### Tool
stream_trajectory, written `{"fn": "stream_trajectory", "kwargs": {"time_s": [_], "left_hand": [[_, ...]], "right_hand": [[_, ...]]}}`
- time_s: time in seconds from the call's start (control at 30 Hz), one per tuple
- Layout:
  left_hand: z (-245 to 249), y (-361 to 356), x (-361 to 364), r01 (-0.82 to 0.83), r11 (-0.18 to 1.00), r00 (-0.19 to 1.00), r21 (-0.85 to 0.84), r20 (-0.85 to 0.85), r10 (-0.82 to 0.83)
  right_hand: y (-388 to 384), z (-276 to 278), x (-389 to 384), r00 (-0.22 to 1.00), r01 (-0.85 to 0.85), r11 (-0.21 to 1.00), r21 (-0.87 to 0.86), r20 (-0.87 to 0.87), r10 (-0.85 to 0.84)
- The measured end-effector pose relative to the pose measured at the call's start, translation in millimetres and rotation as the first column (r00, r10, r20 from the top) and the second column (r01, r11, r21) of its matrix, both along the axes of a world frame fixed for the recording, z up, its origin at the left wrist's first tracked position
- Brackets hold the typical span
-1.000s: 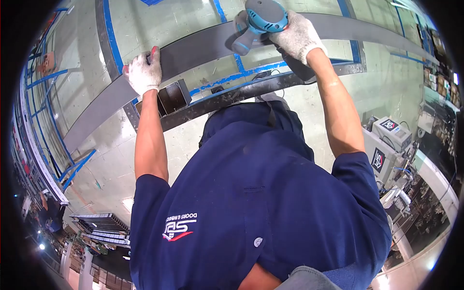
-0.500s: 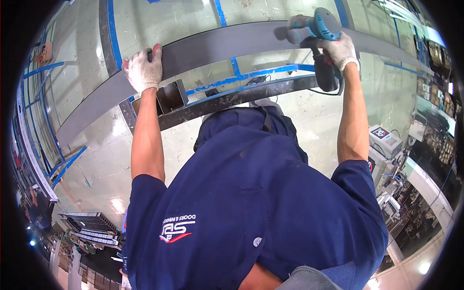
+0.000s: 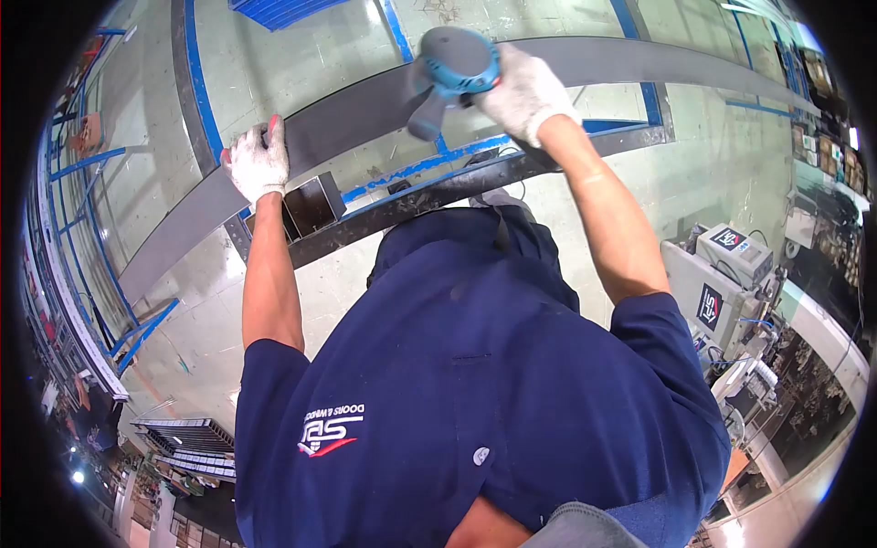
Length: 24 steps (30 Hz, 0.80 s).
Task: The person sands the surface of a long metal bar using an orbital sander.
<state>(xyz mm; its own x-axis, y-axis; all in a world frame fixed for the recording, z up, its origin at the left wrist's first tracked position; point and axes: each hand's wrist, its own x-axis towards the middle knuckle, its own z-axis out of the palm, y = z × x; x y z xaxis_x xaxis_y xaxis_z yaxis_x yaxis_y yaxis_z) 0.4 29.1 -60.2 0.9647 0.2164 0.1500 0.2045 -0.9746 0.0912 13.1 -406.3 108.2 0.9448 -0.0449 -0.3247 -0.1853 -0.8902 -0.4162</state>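
Observation:
A long, flat grey plank (image 3: 343, 119) runs across the upper view, bent into an arc by the lens. My left hand (image 3: 257, 163), in a whitish work glove, grips its near edge on the left, thumb lying over the top face. Around a teal and dark grey power sander (image 3: 461, 62) closes my gloved right hand (image 3: 530, 96). The sander is over the middle of the plank and slightly blurred; its underside is hidden.
Under the plank is a blue and black metal frame (image 3: 429, 172), with an open dark box section (image 3: 313, 206) near my left wrist. A blue slatted object (image 3: 283, 9) lies beyond. At right stands a grey machine (image 3: 722, 283); racks (image 3: 187, 443) are at lower left.
My right hand has carried the sander left along the plank, from the right part to the middle. My left hand keeps its hold; the view has shifted slightly.

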Motion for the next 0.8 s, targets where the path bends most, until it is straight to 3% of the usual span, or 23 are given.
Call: {"fn": "stream_trajectory", "kwargs": {"time_s": [0.17,0.3,0.37,0.5,0.57,0.7,0.8], "left_hand": [[0,2,-1,0.014,1.000,1.000,-0.002,0.002,-0.014],[17,-9,-1,-0.021,1.000,0.998,-0.015,-0.060,0.020],[20,-12,0,-0.027,0.999,0.998,-0.022,-0.064,0.026],[16,-10,-1,0.015,1.000,1.000,-0.021,-0.022,-0.016],[19,-8,-1,0.013,0.998,0.999,-0.063,-0.049,-0.016],[11,-5,-2,0.014,0.997,1.000,-0.079,0.016,-0.013],[3,-2,-2,0.011,0.996,0.997,-0.087,0.073,-0.005]], "right_hand": [[4,-2,6,0.999,-0.048,0.999,-0.007,-0.014,0.048],[-37,16,19,0.992,0.094,0.993,0.070,-0.096,-0.087],[-54,22,18,0.979,0.200,0.969,0.143,0.012,-0.204],[-66,12,25,0.960,0.268,0.963,0.036,-0.097,-0.263],[-49,7,18,0.972,0.228,0.968,0.100,-0.079,-0.221],[17,5,11,0.997,-0.076,0.996,0.049,-0.016,0.077],[75,4,10,0.982,-0.175,0.985,0.001,-0.066,0.174]]}}
